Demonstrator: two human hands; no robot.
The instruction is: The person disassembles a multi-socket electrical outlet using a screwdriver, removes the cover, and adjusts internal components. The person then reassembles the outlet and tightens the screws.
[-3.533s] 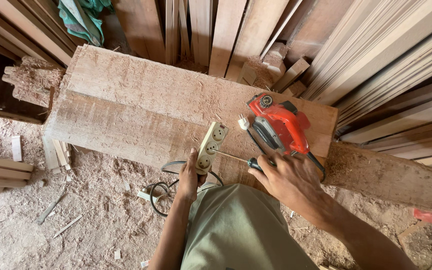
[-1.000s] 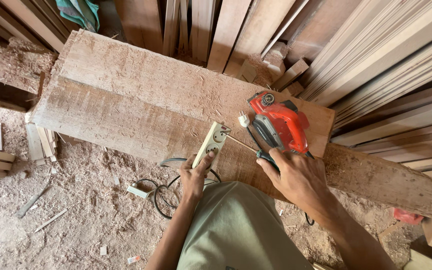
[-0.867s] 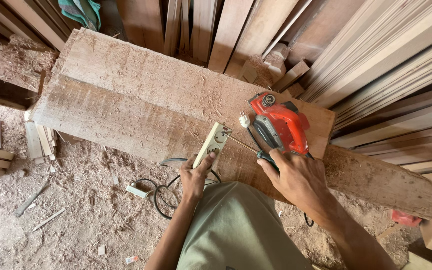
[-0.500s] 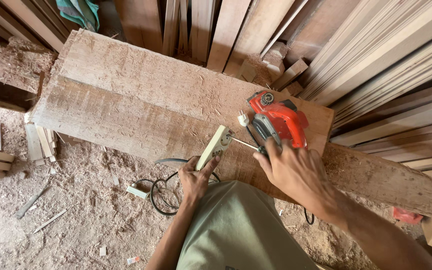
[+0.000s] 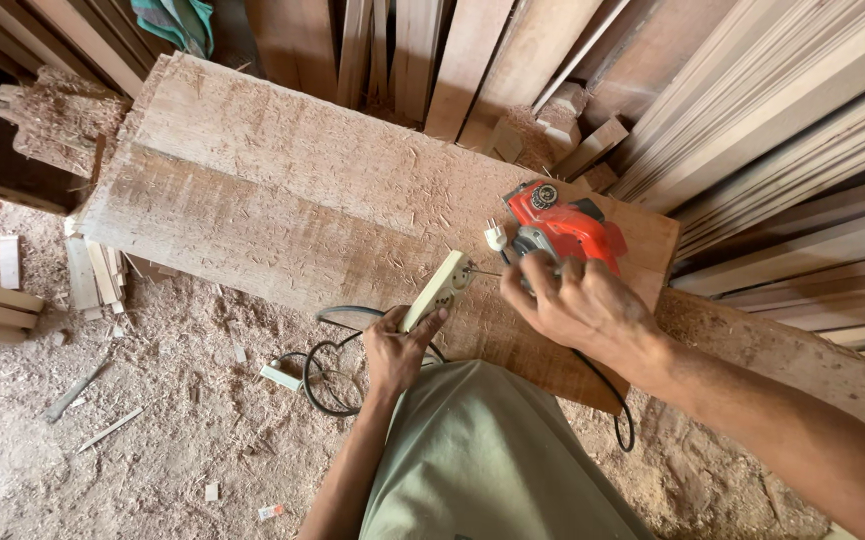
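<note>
Seemingly mid-hookup, left hand (image 5: 398,350) pinched the socket strip (image 5: 438,290); right hand (image 5: 578,305), fingers curled, gripped the planer (image 5: 563,225) at centre-right; its plug (image 5: 495,237) needed seating.

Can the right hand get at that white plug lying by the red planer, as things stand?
Probably yes. The right hand rests at the red planer, and the white plug lies bare on the plank just beside its fingers, with nothing over it. The left hand holds the socket strip off to the side.

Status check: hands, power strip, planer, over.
Left hand grips cream power strip. Right hand on red planer. White plug loose on plank.
</note>
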